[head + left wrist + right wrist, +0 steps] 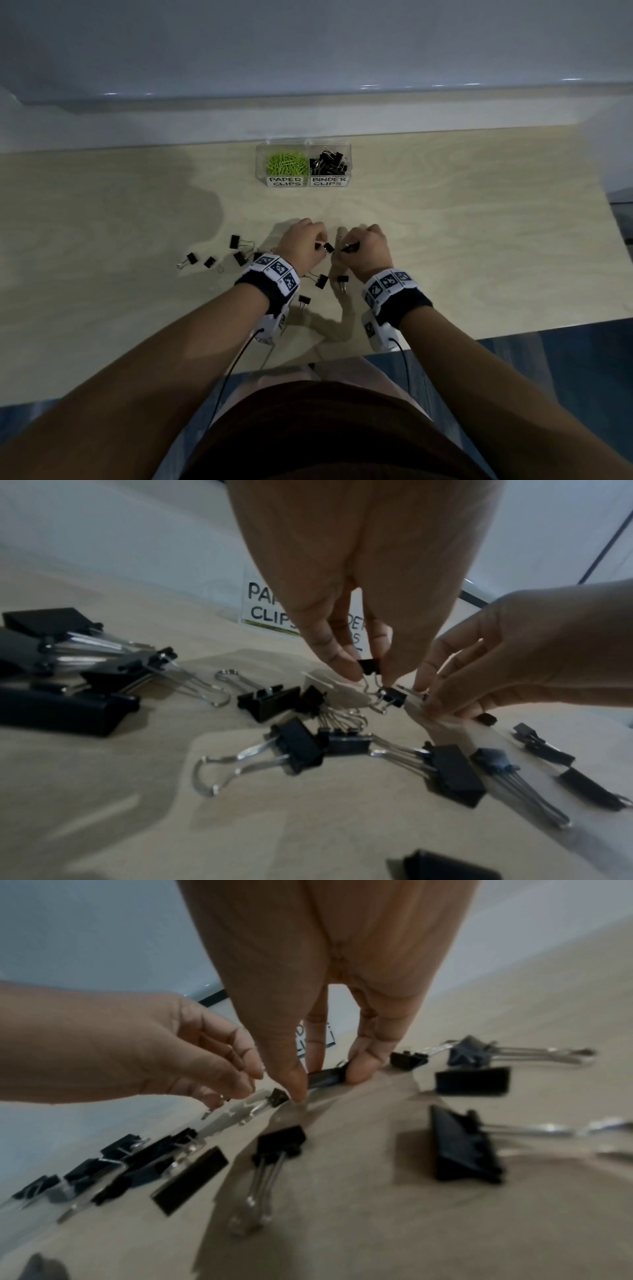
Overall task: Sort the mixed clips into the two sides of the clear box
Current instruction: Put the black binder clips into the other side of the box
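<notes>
The clear box (263, 161) stands at the table's far edge; its left side holds green paper clips (286, 163), its right side black binder clips (328, 162). Both hands meet above the table's middle. My left hand (318, 245) pinches a small black binder clip (369, 666) between thumb and fingertip. My right hand (347, 247) pinches another black binder clip (327, 1077) close beside it. The two clips nearly touch; I cannot tell whether their wire handles are hooked together. Several loose binder clips (236, 241) lie left of and below the hands.
Labels on the box front read PAPER CLIPS (285, 181) and BINDER CLIPS (328, 181). A grey wall rises just behind the box. The wooden table (462, 240) ends near my body. Clips (322, 281) lie between my wrists.
</notes>
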Available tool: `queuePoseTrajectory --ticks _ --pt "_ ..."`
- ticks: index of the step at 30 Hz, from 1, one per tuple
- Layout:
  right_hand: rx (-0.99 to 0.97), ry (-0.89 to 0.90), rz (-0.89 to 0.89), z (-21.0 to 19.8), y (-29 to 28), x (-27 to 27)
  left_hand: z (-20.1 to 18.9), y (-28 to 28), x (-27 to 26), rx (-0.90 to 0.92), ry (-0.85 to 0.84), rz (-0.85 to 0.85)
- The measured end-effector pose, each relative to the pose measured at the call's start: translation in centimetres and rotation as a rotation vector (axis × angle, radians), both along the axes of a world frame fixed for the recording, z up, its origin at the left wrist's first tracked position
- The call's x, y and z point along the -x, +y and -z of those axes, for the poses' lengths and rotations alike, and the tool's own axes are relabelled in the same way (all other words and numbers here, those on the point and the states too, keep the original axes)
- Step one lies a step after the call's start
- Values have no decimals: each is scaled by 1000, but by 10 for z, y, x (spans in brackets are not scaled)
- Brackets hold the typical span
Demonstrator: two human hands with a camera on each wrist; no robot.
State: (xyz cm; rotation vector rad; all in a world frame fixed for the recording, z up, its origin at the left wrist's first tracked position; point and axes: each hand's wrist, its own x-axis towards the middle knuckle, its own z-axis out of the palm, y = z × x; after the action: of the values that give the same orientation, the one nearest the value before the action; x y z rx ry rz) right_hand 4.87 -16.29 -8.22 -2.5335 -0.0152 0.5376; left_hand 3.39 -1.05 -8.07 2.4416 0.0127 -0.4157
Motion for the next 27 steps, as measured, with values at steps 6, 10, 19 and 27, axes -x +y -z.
queuePoseTrajectory --ticks 6,10,19,27 --pt "-24 -89 -58 2 -12 4 8 -18 5 -138 8 170" --pt "-29 -113 -92 -1 -14 5 4 -23 2 -247 -5 176" --pt "-103 -84 34 -39 -8 -40 -30 2 -31 128 -60 -159" --pt "-151 -280 55 -89 35 -122 -73 17 -109 126 -286 -256"
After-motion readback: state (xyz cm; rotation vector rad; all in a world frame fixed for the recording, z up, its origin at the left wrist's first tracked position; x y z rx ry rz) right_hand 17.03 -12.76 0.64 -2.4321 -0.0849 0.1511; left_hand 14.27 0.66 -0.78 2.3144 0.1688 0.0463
